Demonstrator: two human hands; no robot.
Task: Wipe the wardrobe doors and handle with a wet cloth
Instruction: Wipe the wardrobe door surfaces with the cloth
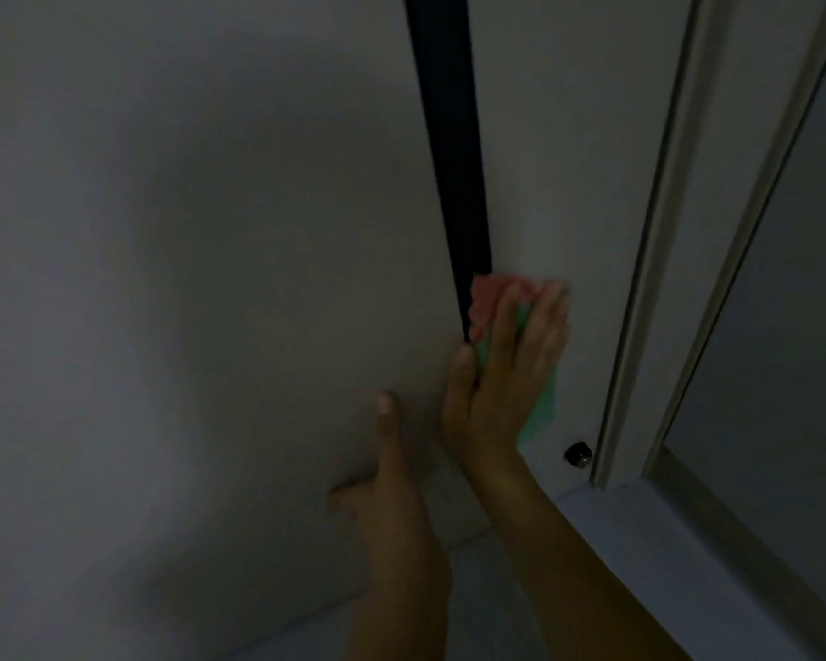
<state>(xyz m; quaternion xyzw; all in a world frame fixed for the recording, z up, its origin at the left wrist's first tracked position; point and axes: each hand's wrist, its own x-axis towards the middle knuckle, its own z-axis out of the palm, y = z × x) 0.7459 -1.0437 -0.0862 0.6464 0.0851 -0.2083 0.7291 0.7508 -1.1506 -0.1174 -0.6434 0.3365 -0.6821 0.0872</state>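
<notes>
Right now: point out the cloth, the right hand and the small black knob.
cloth (pixel 485 298): head view, pink upper part.
right hand (pixel 506 374): head view, back of hand.
small black knob (pixel 578 454): head view, its front.

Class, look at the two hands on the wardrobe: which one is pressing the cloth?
The right hand: its straight fingers press the pink-and-green cloth flat beside the dark gap. The left hand holds no cloth.

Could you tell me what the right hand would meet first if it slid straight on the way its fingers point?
The right hand, pressing the cloth flat on the right door panel, points up the panel. The way looks free: only bare door ahead, with the dark gap just left of its line.
</notes>
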